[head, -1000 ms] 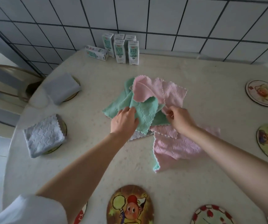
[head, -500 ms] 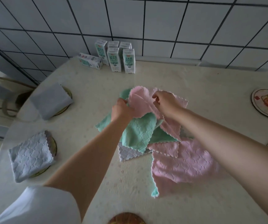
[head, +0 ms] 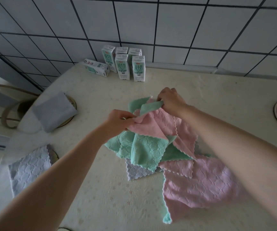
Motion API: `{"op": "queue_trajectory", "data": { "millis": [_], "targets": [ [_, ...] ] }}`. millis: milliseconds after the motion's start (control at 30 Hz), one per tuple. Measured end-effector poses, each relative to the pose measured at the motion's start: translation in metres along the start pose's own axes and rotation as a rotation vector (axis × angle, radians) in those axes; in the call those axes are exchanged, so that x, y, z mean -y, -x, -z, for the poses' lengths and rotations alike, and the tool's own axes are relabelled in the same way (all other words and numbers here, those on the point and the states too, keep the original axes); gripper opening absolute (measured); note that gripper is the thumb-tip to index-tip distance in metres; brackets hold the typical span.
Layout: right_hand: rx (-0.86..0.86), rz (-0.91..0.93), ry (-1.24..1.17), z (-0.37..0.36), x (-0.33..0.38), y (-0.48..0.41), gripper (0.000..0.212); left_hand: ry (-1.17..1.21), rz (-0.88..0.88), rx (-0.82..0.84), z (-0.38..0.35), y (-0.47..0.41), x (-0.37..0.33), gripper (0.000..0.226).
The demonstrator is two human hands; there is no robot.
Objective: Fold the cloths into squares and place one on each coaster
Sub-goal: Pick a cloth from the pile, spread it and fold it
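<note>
While both forearms stretch out over the counter (head: 201, 90), the left hand (head: 117, 121) pinches one corner of the pink cloth (head: 152, 124) and the right hand (head: 171, 99) clamps its far corner, drawing an edge taut above the heap of cloths (head: 151, 152). Half a second back the hands sat close together; now they're spread apart. Two grey folded cloths (head: 54, 110) rest on coasters at left.

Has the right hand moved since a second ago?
Yes. The right hand has gone from the near side of the cloth pile to its far edge, toward the milk cartons, gripping a cloth corner.
</note>
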State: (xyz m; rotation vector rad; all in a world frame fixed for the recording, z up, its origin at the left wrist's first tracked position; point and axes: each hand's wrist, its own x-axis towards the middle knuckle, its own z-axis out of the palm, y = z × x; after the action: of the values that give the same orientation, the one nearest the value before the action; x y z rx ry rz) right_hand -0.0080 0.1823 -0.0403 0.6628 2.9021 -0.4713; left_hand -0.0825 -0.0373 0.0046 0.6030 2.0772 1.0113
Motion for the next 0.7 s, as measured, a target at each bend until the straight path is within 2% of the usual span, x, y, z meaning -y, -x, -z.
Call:
{"op": "queue_trajectory", "data": {
  "millis": [100,333,467,533,700],
  "targets": [
    [-0.009,-0.013,-0.025,0.007,-0.006,0.007,0.025,-0.051,0.005,-0.082,0.018,0.001,0.008,0.018],
    [-0.092,-0.007,-0.286,0.042,0.007,0.042,0.026,-0.036,0.078,-0.302,0.049,0.015,0.007,0.024],
    [-0.151,-0.026,-0.500,0.076,0.030,0.063,0.017,0.171,0.131,-0.419,0.071,0.034,-0.003,0.018],
    [-0.226,0.000,-0.546,0.094,0.045,0.073,0.018,0.198,0.092,-0.492,0.082,0.048,-0.010,0.016],
    [-0.367,0.115,-0.485,0.128,0.090,0.105,0.012,-0.078,-0.097,-0.739,0.119,0.092,-0.019,0.025]
  ]
}}
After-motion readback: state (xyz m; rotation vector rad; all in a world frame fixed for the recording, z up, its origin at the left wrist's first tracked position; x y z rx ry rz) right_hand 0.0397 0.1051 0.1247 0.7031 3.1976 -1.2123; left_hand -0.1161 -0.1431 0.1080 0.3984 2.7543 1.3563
